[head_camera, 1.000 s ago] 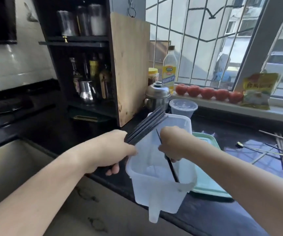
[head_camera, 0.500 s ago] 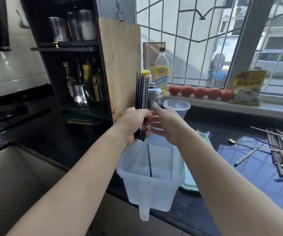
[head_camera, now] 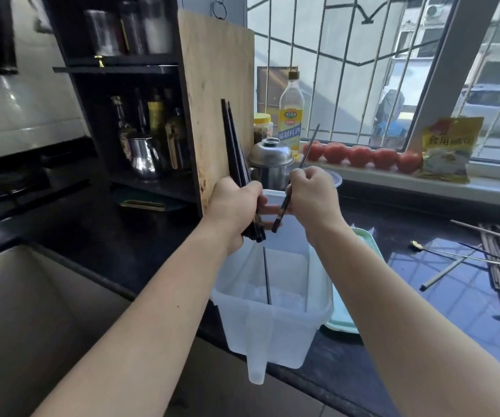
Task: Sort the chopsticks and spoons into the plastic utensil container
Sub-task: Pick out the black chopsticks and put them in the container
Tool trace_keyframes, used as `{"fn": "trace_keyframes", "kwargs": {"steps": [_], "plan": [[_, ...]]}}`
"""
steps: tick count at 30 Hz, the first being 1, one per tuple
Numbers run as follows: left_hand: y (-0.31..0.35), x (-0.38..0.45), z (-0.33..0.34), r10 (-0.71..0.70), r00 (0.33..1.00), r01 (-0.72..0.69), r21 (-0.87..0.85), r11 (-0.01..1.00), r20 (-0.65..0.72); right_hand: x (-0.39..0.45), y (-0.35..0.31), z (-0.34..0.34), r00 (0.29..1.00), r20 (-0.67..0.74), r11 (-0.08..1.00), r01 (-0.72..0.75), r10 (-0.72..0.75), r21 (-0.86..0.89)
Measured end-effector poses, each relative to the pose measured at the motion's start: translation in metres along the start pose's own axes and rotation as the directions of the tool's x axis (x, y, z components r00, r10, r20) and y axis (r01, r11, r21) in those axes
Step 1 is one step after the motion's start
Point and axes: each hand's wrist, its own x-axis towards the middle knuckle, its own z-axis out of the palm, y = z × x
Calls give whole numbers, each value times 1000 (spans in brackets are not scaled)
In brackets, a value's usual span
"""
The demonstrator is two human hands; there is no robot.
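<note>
Head view. Your left hand (head_camera: 236, 206) grips a bundle of dark chopsticks (head_camera: 235, 152), fingers curled round its lower part; the bundle stands nearly upright, its upper ends against the wooden cutting board (head_camera: 215, 94) in the picture, its lower ends showing just below the fist. Your right hand (head_camera: 312, 197) is closed in a fist round a single dark chopstick (head_camera: 283, 210), held tilted: the thin end rises above the knuckles toward the window, the thick end points down and left, close beside the bundle's lower ends. Half a second ago that hand was open, fingers spread next to the bundle and holding nothing; it has since closed on the single chopstick, apart from the rest. The bundle was upright then as well, whereas a second ago it lay slanted across the container's far rim.

Both hands are above the translucent plastic utensil container (head_camera: 272, 320), which stands at the front edge of the dark counter (head_camera: 423, 311) beside a pale green lid (head_camera: 366, 245). One chopstick in the container (head_camera: 266, 275) leans upright inside, as it did half a second ago. More chopsticks and spoons (head_camera: 495, 260) lie loose on the counter at the right. A steel pot (head_camera: 269, 164) stands behind your hands; tomatoes (head_camera: 360, 155) line the sill.
</note>
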Motion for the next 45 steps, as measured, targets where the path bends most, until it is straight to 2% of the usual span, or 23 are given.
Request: {"fn": "trace_keyframes", "kwargs": {"steps": [3, 5, 6, 8, 10, 12, 14, 16, 17, 19, 20, 22, 23, 25, 26, 29, 33, 36, 38, 41, 43, 45], "plan": [[-6, 2, -1, 84, 991, -75, 87, 993, -102, -5, 0, 2, 994, -52, 980, 84, -95, -182], [-9, 3, -1, 170, 972, -145, 152, 978, -160, -6, -1, 4, 986, -23, 900, 142, -166, -412], [-9, 3, 0, 213, 960, -183, 173, 968, -181, -6, -2, 3, 985, 36, 827, 162, -170, -538], [-9, 4, 1, 270, 943, -234, 188, 954, -195, -7, -3, 2, 971, 234, 633, 206, -41, -746], [-11, 4, 2, 277, 943, -241, 195, 951, -186, -12, -2, 4, 910, 378, 455, 268, 169, -849], [-11, 5, 4, 272, 947, -235, 210, 949, -168, -19, 5, 10, 829, 451, 365, 329, 330, -871], [-12, 5, 5, 263, 953, -228, 212, 950, -153, -25, 14, 15, 752, 504, 313, 400, 424, -861], [-12, 5, 5, 242, 960, -206, 231, 951, -140, -27, 19, 17, 709, 515, 309, 413, 483, -857], [-12, 5, 6, 232, 964, -195, 253, 948, -129, -26, 20, 17, 731, 509, 305, 409, 455, -860], [-12, 4, 7, 228, 968, -186, 307, 933, -106, -24, 17, 15, 828, 465, 298, 379, 314, -876], [-13, 4, 7, 231, 968, -188, 328, 926, -96, -23, 15, 13, 873, 427, 334, 340, 236, -879], [-13, 4, 7, 233, 969, -191, 344, 919, -83, -18, 11, 9, 932, 351, 503, 260, 94, -824], [-12, 4, 6, 231, 970, -190, 342, 920, -81, -15, 9, 6, 949, 314, 632, 222, 35, -742], [-11, 4, 5, 225, 972, -193, 306, 932, -72, -11, 6, 0, 976, 218, 878, 124, -23, -463], [-11, 4, 5, 225, 973, -199, 287, 937, -60, -11, 4, -1, 981, 194, 935, 88, -20, -345], [-12, 1, 5, 226, 974, -221, 244, 944, 6, -16, 2, 0, 970, 240, 972, 94, -40, -217], [-9, -2, 6, 218, 971, -233, 205, 950, 97, -14, 0, -3, 975, 216, 998, 55, -51, -16], [-8, -3, 7, 205, 977, -213, 204, 956, 61, -7, 0, -8, 991, 128, 999, -30, 24, 44], [-9, -1, 7, 190, 981, -181, 174, 968, -38, -5, 1, -9, 995, 72, 998, -65, 64, 7], [-11, 5, 5, 197, 966, -169, 164, 972, -166, -9, 4, -3, 981, 184, 947, 0, 63, -322], [-13, 9, 4, 221, 956, -182, 202, 962, -192, -15, 7, 5, 938, 328, 819, 99, 113, -566], [-14, 10, 5, 242, 951, -200, 213, 956, -193, -21, 10, 11, 865, 447, 673, 191, 228, -714]]}}
